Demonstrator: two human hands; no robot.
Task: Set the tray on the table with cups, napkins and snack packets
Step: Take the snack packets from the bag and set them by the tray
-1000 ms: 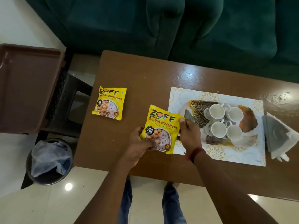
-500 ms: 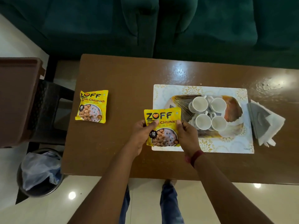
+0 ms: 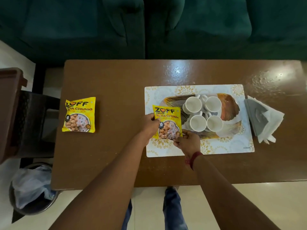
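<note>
Rightward, ZOFF packet [image 3: 166, 114] (SOYA CHUNKS)

"ZOFF SOYA CHUNKS" on packets [image 3: 167, 121]

Bare forearms [image 3: 106, 188] — red thread band [image 3: 194, 159] on right wrist, blue jeans [image 3: 172, 207]

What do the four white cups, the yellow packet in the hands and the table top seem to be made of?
The cups look like white glazed ceramic: smooth, with a soft sheen. The packet seems to be glossy printed plastic film: it wrinkles and catches light. The table top is brown and glossy, with bright glare patches; varnished wood or laminate, I cannot tell which.
</note>
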